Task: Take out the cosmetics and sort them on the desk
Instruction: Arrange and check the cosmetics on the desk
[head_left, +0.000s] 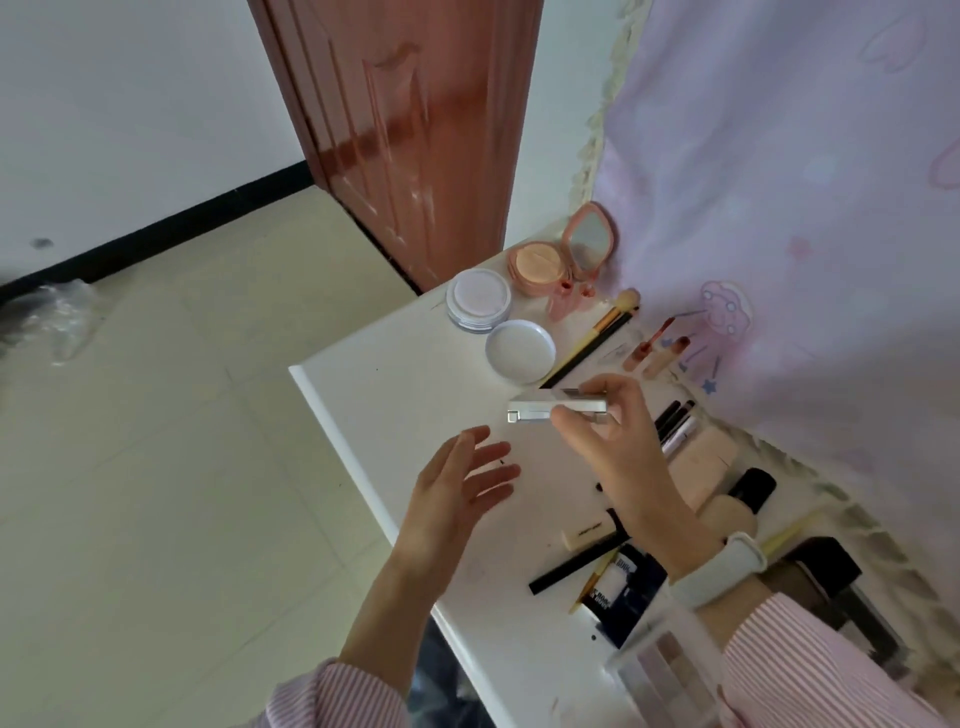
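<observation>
A slim, rectangular silver metallic cosmetic case (557, 409) is pinched at its right end between the thumb and fingers of the right hand (605, 436) and held level above the white counter (395, 395). The left hand (457, 483) hovers just below and to the left with fingers spread and relaxed, holding nothing. The placing step would be done well if the case were lowered flat beside like items, probably the dark slender tubes (675, 421) to its right, without the round white jar lid (520, 351) or the long black-handled makeup brush (592, 345) being knocked. The case appears glossy and hard-edged, with a small square clasp at its left end; a firm pinch is judged advisable, since the finish looks slippery.
</observation>
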